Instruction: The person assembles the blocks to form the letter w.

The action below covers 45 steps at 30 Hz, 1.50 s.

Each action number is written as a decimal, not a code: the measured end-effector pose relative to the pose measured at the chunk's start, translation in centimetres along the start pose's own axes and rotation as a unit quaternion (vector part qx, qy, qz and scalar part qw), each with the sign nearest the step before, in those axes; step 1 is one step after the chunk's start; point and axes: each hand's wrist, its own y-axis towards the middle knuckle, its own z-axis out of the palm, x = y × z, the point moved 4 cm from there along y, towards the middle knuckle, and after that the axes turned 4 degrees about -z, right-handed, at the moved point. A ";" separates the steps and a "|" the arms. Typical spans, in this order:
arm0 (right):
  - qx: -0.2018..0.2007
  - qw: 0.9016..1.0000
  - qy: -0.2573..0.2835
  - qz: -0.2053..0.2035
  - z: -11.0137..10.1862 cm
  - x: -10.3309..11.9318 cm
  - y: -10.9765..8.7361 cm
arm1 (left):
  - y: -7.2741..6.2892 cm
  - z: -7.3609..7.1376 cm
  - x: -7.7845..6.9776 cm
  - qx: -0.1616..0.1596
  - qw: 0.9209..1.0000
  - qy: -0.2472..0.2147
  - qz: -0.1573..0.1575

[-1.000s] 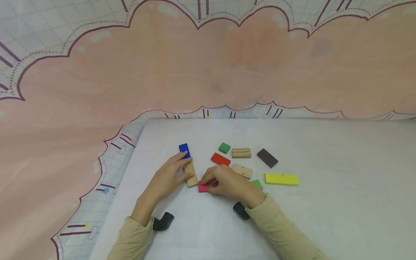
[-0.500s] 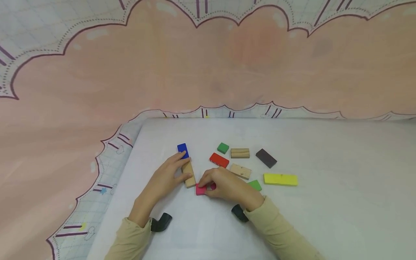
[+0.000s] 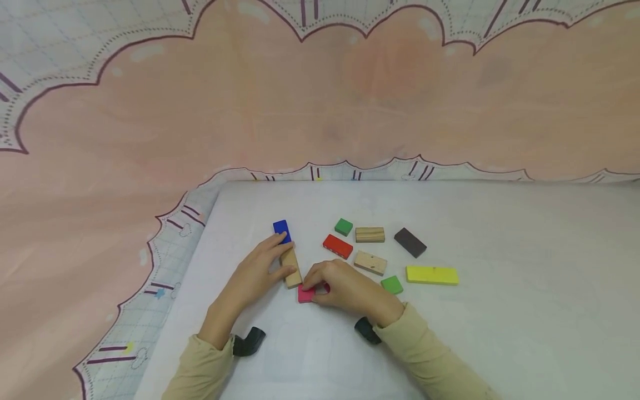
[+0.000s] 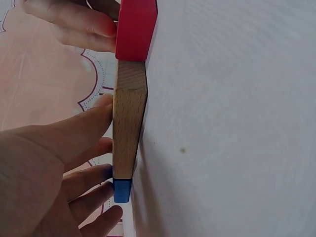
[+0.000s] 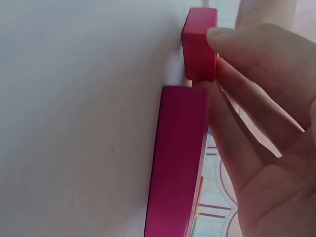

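My left hand (image 3: 255, 272) rests with extended fingers on a blue block (image 3: 281, 229) and a plain wood block (image 3: 291, 272), which lie end to end on the white tabletop. In the left wrist view its fingertips touch the top faces of both. My right hand (image 3: 342, 286) pinches a small red-pink block (image 5: 200, 54) between thumb and finger. That block sits at the near end of the wood block, right up against it in the left wrist view. A magenta block (image 5: 177, 158) lies beneath the right hand, mostly hidden by it in the head view.
Right of the hands lie a dark green block (image 3: 343, 226), a red block (image 3: 338, 246), two wood-coloured blocks (image 3: 370, 234), a light green block (image 3: 392, 285), a dark brown block (image 3: 410, 242) and a long yellow block (image 3: 432, 275). A patterned curtain (image 3: 320, 100) hangs behind.
My right hand has slid the red-pink block slightly left and nearer the person, to the wood block's end. The light green block shows more fully. The left hand holds its place.
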 end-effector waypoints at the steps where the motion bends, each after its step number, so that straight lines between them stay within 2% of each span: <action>1: -0.001 1.000 0.003 0.002 0.0 0.0 0.0 | 0.0 0.0 0.0 0.001 1.000 0.000 -0.001; 7: -0.006 1.000 0.009 0.007 0.1 0.0 0.1 | 0.0 0.1 0.0 0.004 1.000 -0.001 -0.008; 20: 0.000 1.000 0.006 0.015 0.1 0.2 0.1 | -0.1 0.1 0.2 -0.001 1.000 0.000 0.000; 34: -0.002 1.000 0.004 -0.001 0.0 0.4 0.1 | -0.1 -0.2 -0.1 -0.001 1.000 0.009 0.006; 45: 0.003 0.999 -0.037 0.003 -0.3 0.5 -0.2 | -0.4 -0.5 -0.4 -0.030 0.999 0.018 0.030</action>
